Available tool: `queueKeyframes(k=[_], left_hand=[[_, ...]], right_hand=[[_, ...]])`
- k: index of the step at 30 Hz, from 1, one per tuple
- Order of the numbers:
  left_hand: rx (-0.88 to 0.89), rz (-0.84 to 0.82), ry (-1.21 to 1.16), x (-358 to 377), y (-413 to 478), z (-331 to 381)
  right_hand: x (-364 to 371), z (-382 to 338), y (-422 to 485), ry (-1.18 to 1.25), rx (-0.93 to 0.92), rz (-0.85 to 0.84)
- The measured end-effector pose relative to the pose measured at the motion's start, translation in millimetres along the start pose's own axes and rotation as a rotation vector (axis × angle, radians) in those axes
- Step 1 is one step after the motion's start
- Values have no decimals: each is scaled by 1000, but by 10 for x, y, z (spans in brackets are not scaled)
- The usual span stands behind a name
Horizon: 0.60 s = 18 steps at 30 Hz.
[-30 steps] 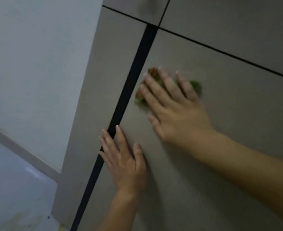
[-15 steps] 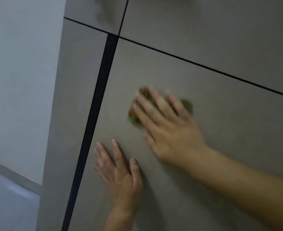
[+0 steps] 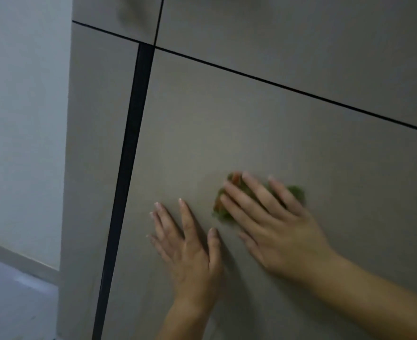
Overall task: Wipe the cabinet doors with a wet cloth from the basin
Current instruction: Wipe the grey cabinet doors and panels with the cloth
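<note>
Fingers [image 3: 239, 204] of the right hand [image 3: 273, 231] lie straight and a little spread, so the grip is wide and flat: nothing is pinched, and the palm and fingers press a cloth [image 3: 297, 192] against the cabinet door [image 3: 251, 131]. The cloth is bunched and mostly hidden under those fingers. It is green with orange-red patches, and it shows past the fingertips at the far left and beside the little finger at the right. Its outline is blurred. The left hand [image 3: 190, 256] lies just left of the right one and slightly nearer, palm flat on the same door. Its fingers are straight, its grip is wide and it holds nothing. Its thumb points up near the cloth's lower edge but stays apart from it. Left of both hands a black vertical strip [image 3: 128, 155] separates this door from a narrow side panel [image 3: 97, 143]. Thin dark gaps divide the door from the upper doors [image 3: 300, 33] beyond it. Further left stand a pale wall [image 3: 23, 119], a grey skirting board [image 3: 18, 258] and the floor [image 3: 13, 303].
</note>
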<state>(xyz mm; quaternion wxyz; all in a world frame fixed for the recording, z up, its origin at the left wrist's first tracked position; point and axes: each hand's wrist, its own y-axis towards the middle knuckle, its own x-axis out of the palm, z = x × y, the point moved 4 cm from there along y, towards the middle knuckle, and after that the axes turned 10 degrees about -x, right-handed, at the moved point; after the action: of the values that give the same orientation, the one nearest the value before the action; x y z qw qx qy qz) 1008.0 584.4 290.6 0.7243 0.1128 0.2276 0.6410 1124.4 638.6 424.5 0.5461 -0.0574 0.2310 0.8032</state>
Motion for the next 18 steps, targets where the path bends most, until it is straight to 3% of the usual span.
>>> queueKeyframes(k=[3, 6, 9, 15, 18], left_hand=[[-5, -4, 9, 17, -7, -14], [3, 15, -4, 37, 6, -14], [6, -5, 2, 25, -1, -12], [26, -8, 6, -109, 7, -67], [2, 19, 21, -186, 53, -170]], right_hand=[[-10, 107, -132, -5, -62, -21], [-191, 634, 214, -23, 172, 69], [-283, 897, 365, -36, 345, 57], [43, -89, -451, -4, -32, -54], [-18, -22, -82, 34, -106, -38]])
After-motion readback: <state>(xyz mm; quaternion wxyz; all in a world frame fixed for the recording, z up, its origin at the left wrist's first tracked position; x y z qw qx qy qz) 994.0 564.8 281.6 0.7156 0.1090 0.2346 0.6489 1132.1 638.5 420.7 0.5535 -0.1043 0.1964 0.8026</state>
